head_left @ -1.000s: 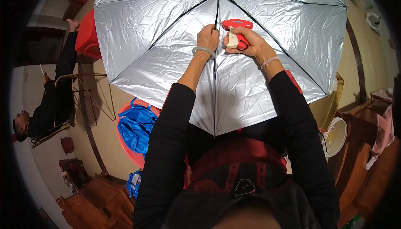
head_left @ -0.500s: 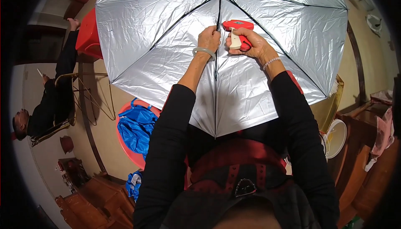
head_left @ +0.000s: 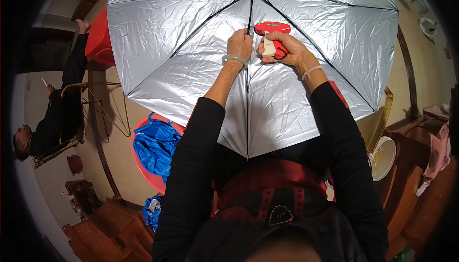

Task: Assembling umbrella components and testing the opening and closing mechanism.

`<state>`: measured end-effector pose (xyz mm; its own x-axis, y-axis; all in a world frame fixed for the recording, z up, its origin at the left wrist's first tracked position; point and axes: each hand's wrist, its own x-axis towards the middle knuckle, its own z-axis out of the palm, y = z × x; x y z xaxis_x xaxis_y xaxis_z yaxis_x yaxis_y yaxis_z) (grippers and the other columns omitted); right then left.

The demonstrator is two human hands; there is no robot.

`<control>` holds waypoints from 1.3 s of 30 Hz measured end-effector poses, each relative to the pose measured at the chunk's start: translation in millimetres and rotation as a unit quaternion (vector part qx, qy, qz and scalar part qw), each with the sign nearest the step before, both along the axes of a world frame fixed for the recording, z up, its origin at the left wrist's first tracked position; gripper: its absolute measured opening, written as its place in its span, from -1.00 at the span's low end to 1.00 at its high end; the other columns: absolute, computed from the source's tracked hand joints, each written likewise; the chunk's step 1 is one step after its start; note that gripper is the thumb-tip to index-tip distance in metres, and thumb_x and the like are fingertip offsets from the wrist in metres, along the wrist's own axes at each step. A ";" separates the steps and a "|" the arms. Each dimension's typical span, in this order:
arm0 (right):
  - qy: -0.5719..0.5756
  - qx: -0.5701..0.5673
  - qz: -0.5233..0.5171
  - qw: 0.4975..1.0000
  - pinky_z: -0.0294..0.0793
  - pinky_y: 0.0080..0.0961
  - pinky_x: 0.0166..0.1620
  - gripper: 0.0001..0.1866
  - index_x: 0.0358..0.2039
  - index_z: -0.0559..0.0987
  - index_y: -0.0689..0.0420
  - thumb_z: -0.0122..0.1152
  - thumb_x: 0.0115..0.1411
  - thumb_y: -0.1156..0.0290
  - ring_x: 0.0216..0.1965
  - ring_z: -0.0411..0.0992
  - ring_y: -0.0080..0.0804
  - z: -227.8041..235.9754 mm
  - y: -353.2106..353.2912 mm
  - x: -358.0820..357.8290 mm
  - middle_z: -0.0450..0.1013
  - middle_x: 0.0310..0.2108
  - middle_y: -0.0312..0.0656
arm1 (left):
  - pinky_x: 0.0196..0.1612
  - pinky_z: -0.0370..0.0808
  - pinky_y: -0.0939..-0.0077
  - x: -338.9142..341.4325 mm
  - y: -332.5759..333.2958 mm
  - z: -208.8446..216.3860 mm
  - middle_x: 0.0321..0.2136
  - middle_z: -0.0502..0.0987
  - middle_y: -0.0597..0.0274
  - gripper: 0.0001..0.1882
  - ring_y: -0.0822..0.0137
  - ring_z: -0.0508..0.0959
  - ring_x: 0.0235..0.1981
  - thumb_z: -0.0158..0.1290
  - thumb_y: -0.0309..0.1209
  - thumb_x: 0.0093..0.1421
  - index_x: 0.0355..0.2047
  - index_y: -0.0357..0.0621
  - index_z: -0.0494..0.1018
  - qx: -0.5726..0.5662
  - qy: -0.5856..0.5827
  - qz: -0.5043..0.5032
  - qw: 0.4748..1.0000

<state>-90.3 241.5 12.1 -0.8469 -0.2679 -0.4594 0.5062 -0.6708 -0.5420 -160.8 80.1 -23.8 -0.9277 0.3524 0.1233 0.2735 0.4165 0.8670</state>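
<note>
An opened umbrella (head_left: 158,37) with a silver lining and black ribs spreads across my lap, its inside facing me. My left hand (head_left: 239,44), with a pale bangle at the wrist, is closed on the black umbrella rib (head_left: 247,79) that runs toward me. Just to its right, my right hand (head_left: 291,52) wraps round the white and red grip of a tagging gun (head_left: 271,28). The gun's red front end points left and sits close to the rib beside my left fingers. Whether its needle touches the rib or cloth is too small to tell.
A pink basin (head_left: 143,164) with blue cloth (head_left: 155,147) stands at the left. Another blue bundle (head_left: 152,212) lies below it. Beyond, a person (head_left: 62,99) reclines near a red stool (head_left: 99,40). At right are a white bucket (head_left: 384,158) and wooden furniture (head_left: 406,200).
Both hands keep their grips on the rib and the tagging gun. The view has shifted very slightly; otherwise hardly anything differs.
</note>
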 end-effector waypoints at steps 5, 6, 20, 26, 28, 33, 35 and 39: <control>0.006 -0.001 -0.001 1.000 0.59 -0.30 -0.44 -0.74 -0.24 0.37 0.28 0.05 0.11 0.39 -0.43 0.50 -0.27 1.1 0.8 0.7 0.46 -0.43 -0.04 | -0.60 0.40 0.56 2.4 -1.1 4.7 -0.65 0.46 0.11 -0.67 0.42 0.46 -0.69 -0.13 -0.40 0.07 -0.23 -0.41 0.39 0.003 -0.004 -0.003 1.000; 0.013 -0.002 0.004 1.000 0.59 -0.33 -0.47 -0.74 -0.24 0.37 0.28 0.05 0.11 0.38 -0.44 0.50 -0.27 1.7 2.5 1.0 0.46 -0.43 -0.04 | -0.63 0.39 0.57 1.8 -1.1 4.0 -0.66 0.46 0.12 -0.67 0.43 0.45 -0.70 -0.12 -0.40 0.07 -0.22 -0.41 0.39 0.009 -0.004 -0.006 1.000; 0.016 0.025 0.022 0.999 0.56 -0.53 -0.62 -0.74 -0.27 0.40 0.30 0.04 0.12 0.36 -0.51 0.50 -0.34 5.9 3.7 -0.2 0.47 -0.45 -0.05 | -0.70 0.35 0.57 5.4 -3.2 17.8 -0.72 0.43 0.16 -0.68 0.44 0.40 -0.77 -0.11 -0.42 0.07 -0.22 -0.41 0.39 0.030 -0.083 -0.016 0.996; 0.016 0.019 0.021 0.999 0.54 -0.54 -0.64 -0.75 -0.28 0.40 0.29 0.04 0.12 0.36 -0.52 0.50 -0.34 4.3 1.7 0.5 0.47 -0.46 -0.05 | -0.62 0.44 0.49 5.5 -2.9 18.1 -0.60 0.49 0.03 -0.66 0.35 0.51 -0.69 -0.15 -0.41 0.02 -0.25 -0.41 0.40 0.018 -0.095 -0.012 0.995; 0.018 0.016 0.020 1.000 0.54 -0.55 -0.64 -0.75 -0.28 0.40 0.29 0.04 0.12 0.35 -0.52 0.50 -0.34 3.7 0.5 0.1 0.47 -0.46 -0.05 | -0.56 0.45 0.49 2.8 -4.0 15.7 -0.59 0.50 0.03 -0.65 0.35 0.51 -0.68 -0.15 -0.40 0.02 -0.25 -0.40 0.41 0.006 -0.074 -0.011 0.997; 0.014 -0.005 0.037 0.999 0.54 -0.57 -0.65 -0.76 -0.31 0.41 0.27 0.03 0.13 0.34 -0.51 0.49 -0.34 -1.0 4.6 -3.2 0.47 -0.46 -0.04 | -0.68 0.34 0.57 2.7 -2.4 11.9 -0.71 0.44 0.15 -0.69 0.44 0.41 -0.75 -0.10 -0.42 0.06 -0.24 -0.41 0.40 0.033 -0.063 -0.018 0.997; 0.016 0.001 0.040 0.999 0.55 -0.54 -0.63 -0.76 -0.32 0.41 0.27 0.03 0.13 0.33 -0.51 0.49 -0.34 -3.4 5.5 -6.3 0.46 -0.47 -0.04 | -0.66 0.35 0.57 2.2 -1.2 12.3 -0.71 0.44 0.14 -0.69 0.44 0.41 -0.75 -0.10 -0.41 0.06 -0.24 -0.41 0.40 0.032 -0.064 -0.025 0.997; 0.003 0.016 0.034 0.999 0.58 -0.43 -0.51 -0.79 -0.35 0.43 0.24 0.02 0.12 0.34 -0.53 0.48 -0.38 0.8 -3.5 -5.8 0.46 -0.51 -0.10 | -0.61 0.36 0.56 4.1 -3.8 18.1 -0.69 0.46 0.13 -0.69 0.45 0.43 -0.71 -0.08 -0.40 0.06 -0.25 -0.41 0.41 0.021 -0.048 -0.039 0.998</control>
<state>-96.1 238.1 12.8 -0.8297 -0.3100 -0.4643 0.5471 -0.6173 -0.5654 -156.7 76.3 -5.7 -0.9063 0.4196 0.0507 0.2175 0.3603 0.9071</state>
